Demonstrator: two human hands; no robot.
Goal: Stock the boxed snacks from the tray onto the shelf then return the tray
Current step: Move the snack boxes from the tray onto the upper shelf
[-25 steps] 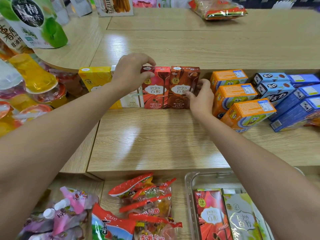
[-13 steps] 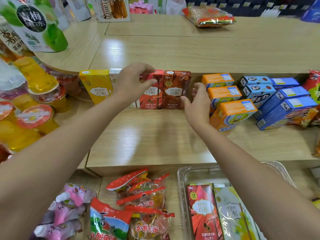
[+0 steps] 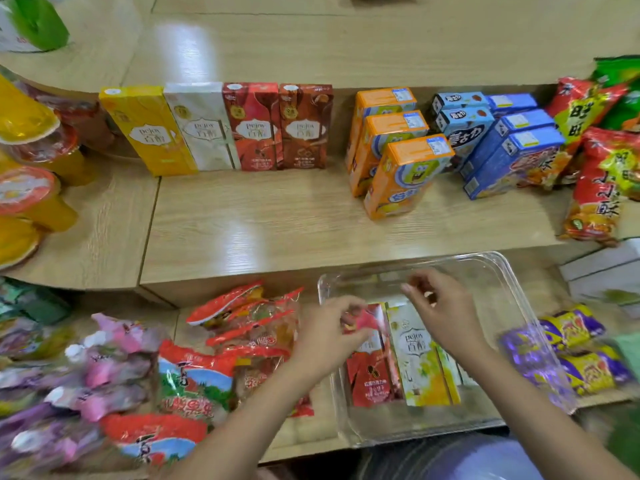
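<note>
Wooden shelf (image 3: 263,233) sitting beyond both hands, four pejoy boxes (image 3: 214,128) upright at its back. Clear tray (image 3: 512,289) lying under my hands w/ two boxes left flat, long axes running away from me. L hand (image 3: 329,337) is curling over top end of red box (image 3: 372,375), fingers closing, grip not yet sure. R hand (image 3: 446,313) hovering half-open, empty, just above white-green box (image 3: 420,362). Each hand nearest its own box.

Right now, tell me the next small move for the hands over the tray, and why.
Probably close the left hand on the red snack box in the clear plastic tray and lift it: the fingers already touch its top end, and four boxes stand on the wooden shelf with space in front.
</note>
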